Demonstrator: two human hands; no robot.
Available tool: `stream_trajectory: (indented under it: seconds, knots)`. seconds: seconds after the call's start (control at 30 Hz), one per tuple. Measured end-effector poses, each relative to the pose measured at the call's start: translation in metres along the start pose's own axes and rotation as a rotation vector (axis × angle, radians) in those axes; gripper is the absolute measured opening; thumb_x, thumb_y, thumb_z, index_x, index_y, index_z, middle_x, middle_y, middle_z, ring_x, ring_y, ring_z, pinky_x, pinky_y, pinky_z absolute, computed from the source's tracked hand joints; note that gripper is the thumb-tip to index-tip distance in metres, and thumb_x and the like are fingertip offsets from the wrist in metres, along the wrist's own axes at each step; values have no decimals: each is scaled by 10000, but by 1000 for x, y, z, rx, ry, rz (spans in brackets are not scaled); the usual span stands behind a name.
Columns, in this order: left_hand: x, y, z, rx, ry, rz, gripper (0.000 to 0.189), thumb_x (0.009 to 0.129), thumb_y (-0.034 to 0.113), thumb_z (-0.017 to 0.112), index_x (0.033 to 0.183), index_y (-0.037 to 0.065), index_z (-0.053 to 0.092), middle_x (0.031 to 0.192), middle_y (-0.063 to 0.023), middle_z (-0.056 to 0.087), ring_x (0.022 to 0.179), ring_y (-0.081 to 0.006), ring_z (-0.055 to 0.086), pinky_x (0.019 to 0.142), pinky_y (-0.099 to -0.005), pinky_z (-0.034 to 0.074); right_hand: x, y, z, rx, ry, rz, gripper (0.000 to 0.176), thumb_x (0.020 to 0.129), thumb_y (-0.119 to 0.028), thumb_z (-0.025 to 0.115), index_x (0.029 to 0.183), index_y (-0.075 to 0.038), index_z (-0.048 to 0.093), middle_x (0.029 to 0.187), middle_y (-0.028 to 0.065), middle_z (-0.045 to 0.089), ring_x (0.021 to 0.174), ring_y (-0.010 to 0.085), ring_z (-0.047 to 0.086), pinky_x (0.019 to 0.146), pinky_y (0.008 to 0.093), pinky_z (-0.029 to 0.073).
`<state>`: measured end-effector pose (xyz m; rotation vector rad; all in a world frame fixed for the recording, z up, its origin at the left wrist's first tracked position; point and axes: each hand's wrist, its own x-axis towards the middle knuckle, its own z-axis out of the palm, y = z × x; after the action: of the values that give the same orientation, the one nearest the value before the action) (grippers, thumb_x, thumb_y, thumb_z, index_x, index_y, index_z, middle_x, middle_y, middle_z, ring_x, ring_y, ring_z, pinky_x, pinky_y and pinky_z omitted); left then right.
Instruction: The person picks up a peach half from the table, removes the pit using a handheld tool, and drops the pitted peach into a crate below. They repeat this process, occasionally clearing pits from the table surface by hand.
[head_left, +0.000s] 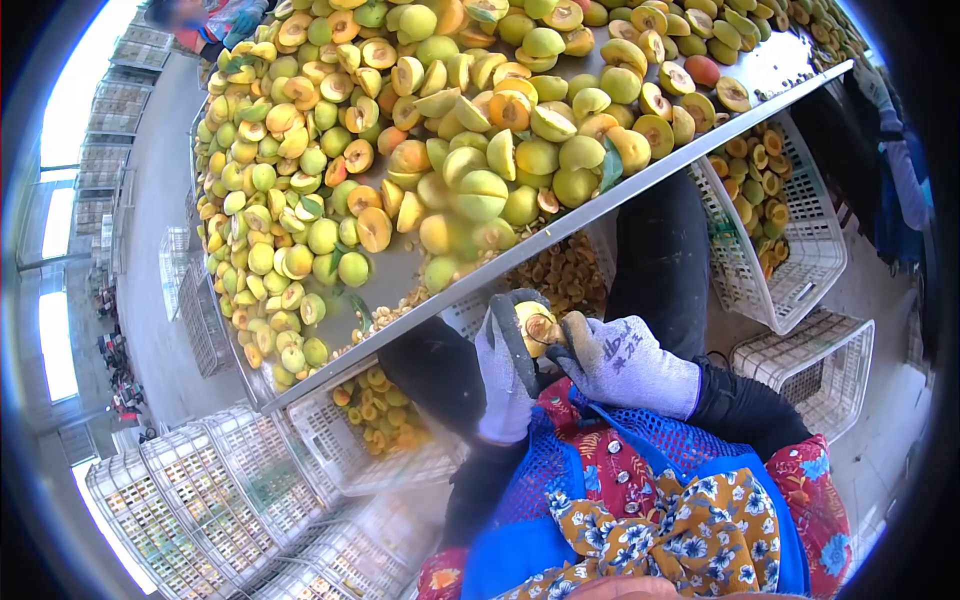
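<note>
Floral cloth (675, 530), cut fruit (530, 322) in the curled left hand (503, 352), right hand (628, 362) pinching its edge

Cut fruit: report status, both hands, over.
Left hand gripping cut fruit. Right hand, fingers at its cut face. Table rim just beyond, apart from both hands.

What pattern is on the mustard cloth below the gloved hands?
The mustard cloth has white and dark blue flowers; the head view shows it.
</note>
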<state>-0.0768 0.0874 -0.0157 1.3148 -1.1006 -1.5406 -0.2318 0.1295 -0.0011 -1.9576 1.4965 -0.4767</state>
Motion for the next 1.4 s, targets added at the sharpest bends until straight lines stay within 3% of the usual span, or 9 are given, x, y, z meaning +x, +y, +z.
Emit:
stream_trajectory:
  seconds: [0.23, 0.33, 0.43, 0.77, 0.87, 0.93, 1.07, 1.33, 1.4]
  knots:
    - [8, -11, 5, 219, 135, 37, 375, 1067, 271, 404, 989, -8, 643, 887, -94, 650, 805, -163, 618, 744, -297, 502, 1, 9, 10, 156, -51, 35, 349, 962, -311, 555, 1030, 26, 500, 685, 170, 622, 514, 345, 616, 447, 441, 468]
    - [7, 6, 17, 380, 186, 200, 350, 1062, 212, 383, 994, -12, 642, 902, -110, 658, 809, -188, 628, 749, -310, 501, 6, 20, 16, 8, 171, -367, 319, 985, -316, 529, 1031, 0, 536, 688, 151, 620, 503, 291, 605, 454, 424, 471]
    - [5, 14, 23, 497, 185, 334, 331, 1057, 167, 363, 989, -6, 637, 909, -111, 662, 816, -202, 634, 758, -324, 501, 8, 15, -11, 1267, -476, 452, 399, 1020, -422, 477, 908, -55, 584, 643, 31, 531, 511, 97, 504, 456, 271, 420]
    - [28, -8, 11, 552, -100, 6, 336, 1041, 189, 367, 941, 16, 637, 864, -139, 659, 764, -264, 646, 704, -358, 494, 1, 22, -1, 1438, -459, 572, 442, 1015, -489, 474, 826, -95, 543, 604, -16, 488, 424, 74, 440, 365, 231, 346]
    - [22, -14, 19, 531, 18, 387, 336, 1033, 181, 371, 935, 15, 645, 809, -141, 661, 725, -292, 652, 676, -377, 499, 1, 28, -12, 1607, -495, 595, 416, 1028, -455, 469, 818, -103, 545, 590, -26, 473, 440, 70, 448, 379, 234, 354]
    - [20, -12, 20, 619, 22, 415, 332, 1029, 178, 375, 935, 18, 650, 782, -141, 659, 717, -301, 652, 679, -391, 499, 0, 42, -1, 2124, -731, 650, 417, 1038, -441, 456, 799, -108, 534, 598, -32, 459, 445, 64, 426, 390, 237, 356]
    - [24, -11, 18, 857, -60, 204, 320, 1023, 181, 392, 924, 26, 653, 772, -144, 654, 735, -319, 647, 700, -414, 496, -6, 38, 7, 1628, -478, 452, 384, 1032, -439, 483, 837, -110, 522, 612, -39, 468, 474, 54, 469, 360, 229, 344]
    - [21, -26, 16, 589, -160, 559, 309, 1004, 179, 411, 934, -13, 643, 851, -173, 651, 776, -341, 646, 748, -399, 503, -13, 44, 15, 2182, -654, 663, 342, 1033, -381, 501, 905, -68, 554, 568, -12, 492, 376, 73, 436, 331, 196, 344]
    - [26, -41, 10, 322, -200, 379, 335, 1029, 212, 424, 939, -17, 651, 878, -142, 670, 796, -249, 659, 751, -345, 508, -13, 40, 15, 2144, -581, 670, 347, 1030, -385, 505, 911, -63, 555, 548, -7, 479, 360, 73, 417, 317, 196, 324]
